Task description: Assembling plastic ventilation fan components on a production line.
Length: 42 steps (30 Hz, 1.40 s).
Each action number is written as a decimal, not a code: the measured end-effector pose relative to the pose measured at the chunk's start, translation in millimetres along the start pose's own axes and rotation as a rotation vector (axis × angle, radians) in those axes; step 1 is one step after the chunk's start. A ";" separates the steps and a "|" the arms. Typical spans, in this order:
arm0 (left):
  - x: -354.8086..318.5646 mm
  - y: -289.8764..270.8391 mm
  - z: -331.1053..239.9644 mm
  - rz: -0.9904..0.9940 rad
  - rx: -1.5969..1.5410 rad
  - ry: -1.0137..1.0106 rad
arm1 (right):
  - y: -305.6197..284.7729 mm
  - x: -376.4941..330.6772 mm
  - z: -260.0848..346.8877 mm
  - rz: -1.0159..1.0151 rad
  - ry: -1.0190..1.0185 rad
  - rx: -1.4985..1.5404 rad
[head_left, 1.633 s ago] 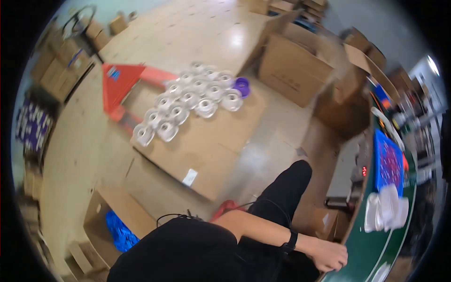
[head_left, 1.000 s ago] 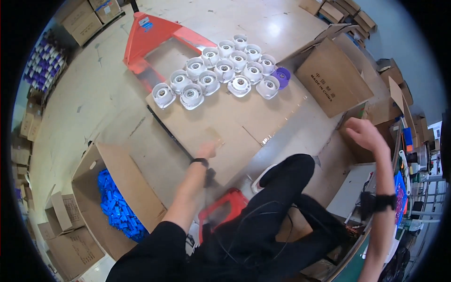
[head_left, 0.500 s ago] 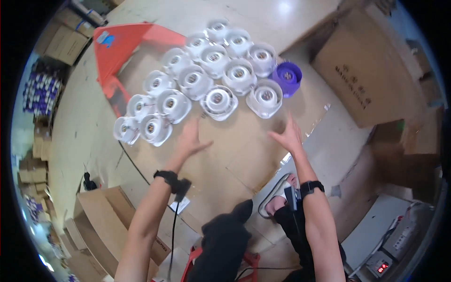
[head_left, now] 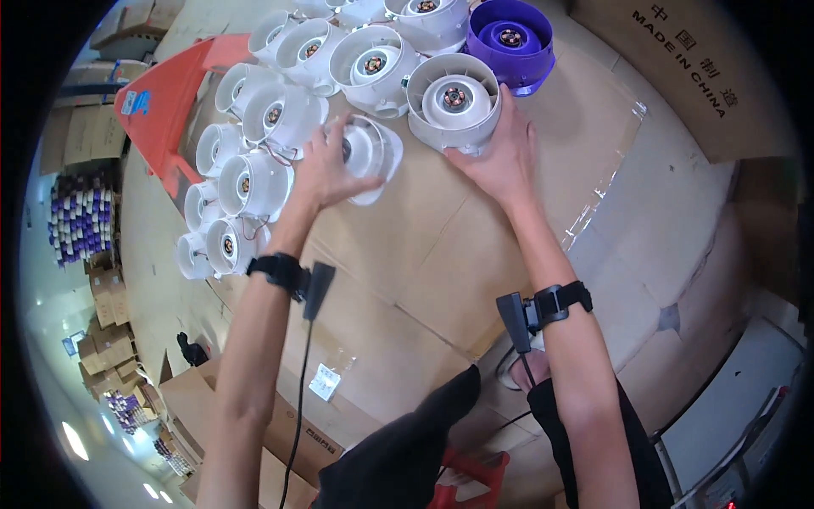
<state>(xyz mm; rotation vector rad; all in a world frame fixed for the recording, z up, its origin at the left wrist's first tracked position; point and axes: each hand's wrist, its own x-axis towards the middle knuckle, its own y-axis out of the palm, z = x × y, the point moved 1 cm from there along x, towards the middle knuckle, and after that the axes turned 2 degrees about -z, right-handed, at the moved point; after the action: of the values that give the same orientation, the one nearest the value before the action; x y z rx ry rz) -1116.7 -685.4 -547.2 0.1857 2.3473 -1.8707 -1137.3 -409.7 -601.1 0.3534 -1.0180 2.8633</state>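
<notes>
White plastic fan housings, round with a copper-wound motor core in the middle, stand close together on the flat cardboard. My left hand (head_left: 329,170) curls over the left side of one white fan housing (head_left: 373,151), its thumb along the near edge; that housing is slightly blurred and looks tilted. Around the right side of another white fan housing (head_left: 455,100) my right hand (head_left: 506,157) is wrapped, with the thumb at its near base. A purple fan housing (head_left: 510,44) stands just beyond my right fingers. Black straps with small devices sit on both my wrists.
The cardboard sheet (head_left: 407,254) has a taped right edge. Other white housings (head_left: 254,182) stand left of my left hand. An orange-red frame (head_left: 170,110) lies behind them. A large carton (head_left: 670,76) stands far right; a cable hangs from my left wrist.
Both hands have moved forward from the bare cardboard onto two white fan housings. My view has come closer, so the housings look bigger. The housing at my left hand has tilted.
</notes>
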 end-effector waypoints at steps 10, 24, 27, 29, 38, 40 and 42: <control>-121.9 28.6 -72.0 0.055 -0.088 0.007 | -75.0 -105.8 -17.3 0.262 0.114 0.166; -110.8 15.5 -147.8 -0.008 -0.169 0.524 | -72.0 -163.2 -14.4 0.003 0.638 0.365; -117.4 27.4 -175.5 0.059 -0.161 0.522 | -72.1 -168.3 -14.0 -0.019 0.716 0.453; -120.4 32.8 -177.2 0.068 -0.099 0.589 | -69.8 -166.5 -9.1 -0.024 0.741 0.508; -116.8 7.8 -171.7 -0.150 -0.406 0.396 | -84.7 -168.8 -21.3 0.000 0.714 0.579; -110.5 15.0 -151.4 -0.241 -0.394 0.233 | -76.4 -165.5 -11.9 0.005 0.635 0.679; -100.4 32.8 -134.2 -0.104 -0.504 0.196 | -66.7 -168.2 -5.5 0.013 0.558 0.600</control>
<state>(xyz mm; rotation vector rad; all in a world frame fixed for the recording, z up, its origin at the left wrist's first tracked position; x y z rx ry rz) -1015.9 -548.6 -530.8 0.1999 2.9206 -1.2827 -965.0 -354.5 -605.2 -0.4109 -0.0654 2.9351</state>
